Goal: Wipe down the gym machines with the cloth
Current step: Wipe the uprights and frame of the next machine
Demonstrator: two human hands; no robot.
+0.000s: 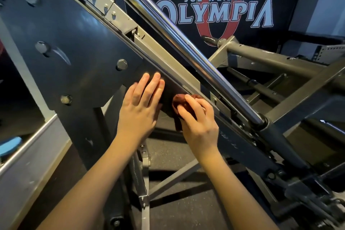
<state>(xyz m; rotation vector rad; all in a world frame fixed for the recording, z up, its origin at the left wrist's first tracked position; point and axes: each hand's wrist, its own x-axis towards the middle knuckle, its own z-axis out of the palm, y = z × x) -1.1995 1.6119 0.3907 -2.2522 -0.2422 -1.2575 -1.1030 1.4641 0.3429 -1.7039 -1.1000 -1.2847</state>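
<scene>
At centre frame, the right hand (198,123) presses a bunched dark red cloth (180,101) against a slanted dark grey steel machine plate (74,43), fingers closed around it. Just left, the left hand (141,106) lies flat on the plate, fingers straight and together.

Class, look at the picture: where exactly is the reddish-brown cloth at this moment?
In the head view, the reddish-brown cloth sits centre frame, bunched under the right hand against the dark metal plate, just right of the flat left hand.
</scene>
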